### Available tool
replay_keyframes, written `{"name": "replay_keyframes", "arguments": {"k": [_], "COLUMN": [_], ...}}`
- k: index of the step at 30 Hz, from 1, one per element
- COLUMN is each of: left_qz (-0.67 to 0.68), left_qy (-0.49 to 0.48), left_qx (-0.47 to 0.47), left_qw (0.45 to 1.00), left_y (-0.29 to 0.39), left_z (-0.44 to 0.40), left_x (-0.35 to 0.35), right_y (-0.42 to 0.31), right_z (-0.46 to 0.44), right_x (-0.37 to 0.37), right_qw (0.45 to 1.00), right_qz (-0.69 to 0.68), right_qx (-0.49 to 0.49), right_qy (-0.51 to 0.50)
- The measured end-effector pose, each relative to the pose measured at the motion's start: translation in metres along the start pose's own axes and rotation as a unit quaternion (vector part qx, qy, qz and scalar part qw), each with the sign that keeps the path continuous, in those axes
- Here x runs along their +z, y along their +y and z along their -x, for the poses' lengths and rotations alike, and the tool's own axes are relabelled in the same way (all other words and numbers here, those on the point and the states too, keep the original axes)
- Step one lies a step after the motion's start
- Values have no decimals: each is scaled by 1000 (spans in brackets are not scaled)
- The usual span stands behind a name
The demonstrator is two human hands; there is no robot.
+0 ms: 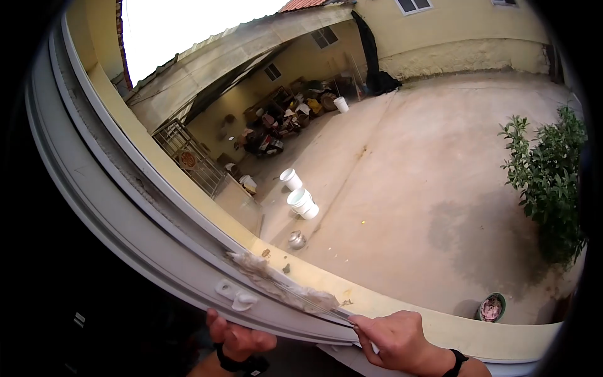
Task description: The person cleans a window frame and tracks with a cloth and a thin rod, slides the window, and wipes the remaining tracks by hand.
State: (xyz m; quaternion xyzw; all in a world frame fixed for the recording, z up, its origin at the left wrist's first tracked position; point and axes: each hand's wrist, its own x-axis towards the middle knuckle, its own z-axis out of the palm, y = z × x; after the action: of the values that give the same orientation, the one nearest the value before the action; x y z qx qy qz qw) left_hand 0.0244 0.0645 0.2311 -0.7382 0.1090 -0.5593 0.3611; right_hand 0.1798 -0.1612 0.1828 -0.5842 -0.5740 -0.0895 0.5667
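My right hand (396,339) is closed in a pinch on a thin stick (323,309) that runs along the white window track. The stick's far part reaches a crumpled, dirty pale cloth or tissue (308,296) lying in the track. Below the inner edge of the window frame (147,223), my left hand (242,341) has its fingers curled up against that edge. A white latch-like fitting (237,295) sits on the frame just above the left hand. Dark bands circle both wrists.
Outside the yellow ledge (402,300), with bits of debris on it, lies a concrete yard (402,188). White buckets (303,203) and a metal pot (297,239) stand there. A leafy bush (546,176) and a green tub (490,308) are at right. Clutter fills the shed (282,116).
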Motion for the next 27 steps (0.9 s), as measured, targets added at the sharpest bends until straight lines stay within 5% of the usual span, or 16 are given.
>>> {"name": "replay_keyframes", "arguments": {"k": [11,21,27], "left_qz": [-40,85,119], "left_qy": [54,-3,50], "left_qx": [32,-63,-84], "left_qw": [997,994,988], "left_y": [-8,6,10], "left_z": [43,19,9], "left_x": [0,-12,8], "right_y": [13,-11,-7], "right_z": [-5,-23,-29], "right_x": [2,0,4], "right_qw": [998,995,992], "right_qz": [41,91,101], "right_qx": [-42,-25,-53], "right_qy": [11,29,57]}}
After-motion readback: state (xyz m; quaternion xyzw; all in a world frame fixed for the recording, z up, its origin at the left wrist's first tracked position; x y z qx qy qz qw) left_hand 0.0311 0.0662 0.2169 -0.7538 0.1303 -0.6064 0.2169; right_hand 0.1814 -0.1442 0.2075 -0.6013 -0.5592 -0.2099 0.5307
